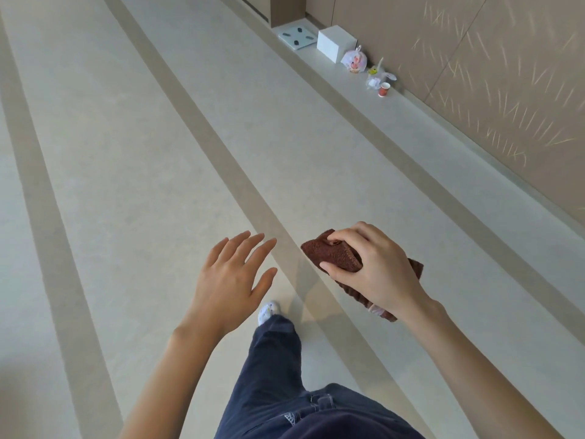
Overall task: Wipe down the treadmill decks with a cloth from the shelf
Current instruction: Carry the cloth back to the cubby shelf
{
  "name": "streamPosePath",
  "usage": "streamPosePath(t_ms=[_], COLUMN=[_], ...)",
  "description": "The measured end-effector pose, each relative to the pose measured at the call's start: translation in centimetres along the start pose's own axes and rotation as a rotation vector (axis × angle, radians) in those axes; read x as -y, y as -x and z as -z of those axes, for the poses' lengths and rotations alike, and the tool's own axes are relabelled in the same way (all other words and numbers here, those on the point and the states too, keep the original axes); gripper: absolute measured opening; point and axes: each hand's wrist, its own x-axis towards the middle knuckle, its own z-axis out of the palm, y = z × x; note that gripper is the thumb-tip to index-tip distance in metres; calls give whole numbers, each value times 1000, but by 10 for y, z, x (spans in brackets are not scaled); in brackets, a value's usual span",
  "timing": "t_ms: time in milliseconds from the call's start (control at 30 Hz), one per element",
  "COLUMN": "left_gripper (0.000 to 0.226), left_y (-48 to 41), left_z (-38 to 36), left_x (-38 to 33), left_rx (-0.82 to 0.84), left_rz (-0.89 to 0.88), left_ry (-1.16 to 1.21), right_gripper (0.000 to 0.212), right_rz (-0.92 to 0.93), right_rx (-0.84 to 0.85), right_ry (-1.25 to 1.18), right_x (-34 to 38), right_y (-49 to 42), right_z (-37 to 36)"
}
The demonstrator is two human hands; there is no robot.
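Note:
My right hand (376, 267) grips a folded dark brown cloth (332, 253) at lower right, fingers and thumb curled round it, above the floor. Part of the cloth sticks out behind my wrist. My left hand (234, 274) hangs in the air to the left of it with fingers straight and spread, holding nothing. No treadmill or shelf is in view.
I stand on a pale floor (142, 153) with tan stripes. Along the right wall runs a low ledge (411, 122) holding a white scale (297, 36), a white box (335, 42), a tied plastic bag (354, 61), small bits and a red cup (384, 89). My leg in dark trousers (275, 359) steps forward.

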Motion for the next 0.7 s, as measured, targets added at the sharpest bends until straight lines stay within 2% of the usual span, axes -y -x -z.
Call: streamPosePath(t_ms=[333,700], left_gripper=[51,53], left_y=[-152,-287], left_z=[35,37], left_x=[75,105], left_rx=[3,48], left_rz=[-102,-67], left_ry=[-46,-78], right_gripper=[31,33], right_rz=[-8,-20], right_rx=[-33,-24], right_ry=[36,17], right_x=[-20,-91], right_y=[-155,-282], right_z=[-18,-34])
